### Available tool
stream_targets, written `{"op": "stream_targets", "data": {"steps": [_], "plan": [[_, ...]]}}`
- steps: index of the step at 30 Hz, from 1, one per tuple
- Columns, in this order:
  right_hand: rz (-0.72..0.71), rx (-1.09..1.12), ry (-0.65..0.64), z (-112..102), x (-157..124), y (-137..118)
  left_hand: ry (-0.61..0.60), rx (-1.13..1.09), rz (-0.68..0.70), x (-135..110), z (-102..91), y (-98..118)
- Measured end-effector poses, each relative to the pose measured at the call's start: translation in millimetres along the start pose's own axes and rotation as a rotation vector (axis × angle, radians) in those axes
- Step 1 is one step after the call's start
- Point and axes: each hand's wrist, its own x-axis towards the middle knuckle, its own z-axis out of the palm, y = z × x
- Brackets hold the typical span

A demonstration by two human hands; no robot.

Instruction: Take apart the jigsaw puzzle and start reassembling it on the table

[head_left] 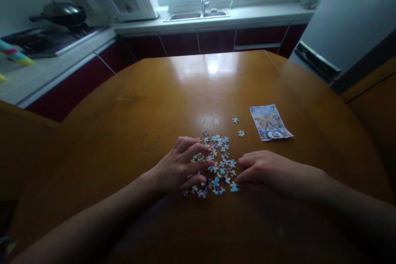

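A loose heap of jigsaw puzzle pieces, mostly pale blue and multicoloured, lies on the wooden table between my hands. Over the heap's left side my left hand is spread, its fingers apart and covering some pieces. My right hand rests at the heap's right edge with fingers curled together; whether a piece is pinched in them is hidden. Close to its fingertips lies a light blue piece. Two pieces sit apart beyond the heap, a blue one and a pale one.
A printed picture sheet lies to the right on the wooden table. Behind the table stand a counter with a sink and a white microwave. A dark pan is on the stove at left, a fridge at right.
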Motion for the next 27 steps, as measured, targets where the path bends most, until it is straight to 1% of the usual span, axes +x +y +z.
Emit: {"op": "stream_targets", "data": {"steps": [2, 4, 6, 9, 12, 15, 19, 24, 27], "plan": [[-0.021, -0.023, -0.01, 4.1, 1.3, -2.8, -0.004, 0.008, 0.0, -1.2, 1.0, -2.6], [-0.018, -0.061, 0.022, 9.9, 3.7, -2.7, -0.025, 0.018, 0.013, -0.8, 1.7, -2.3], [0.021, -0.095, 0.107, 17.3, 7.4, -0.5, -0.034, 0.038, 0.019, 0.3, 2.2, -0.9], [0.072, -0.125, 0.262, 30.5, 14.9, 4.0, -0.012, 0.06, 0.019, 1.8, 3.9, 0.5], [0.074, -0.176, 0.341, 42.2, 22.5, 8.0, -0.008, 0.057, 0.021, 3.1, 7.9, 1.7], [0.067, -0.235, 0.343, 48.4, 27.6, 11.3, -0.003, 0.058, -0.017, 4.7, 12.8, 4.5], [0.046, -0.269, 0.322, 49.0, 30.5, 14.4, 0.029, 0.069, -0.046, 7.4, 15.2, 9.5], [0.042, -0.29, 0.293, 46.5, 34.2, 14.8, 0.058, 0.067, 0.004, 11.0, 12.0, 11.3], [0.015, -0.335, 0.254, 44.2, 36.4, 13.7, 0.111, 0.066, 0.037, 12.1, 9.3, 10.4]]}}
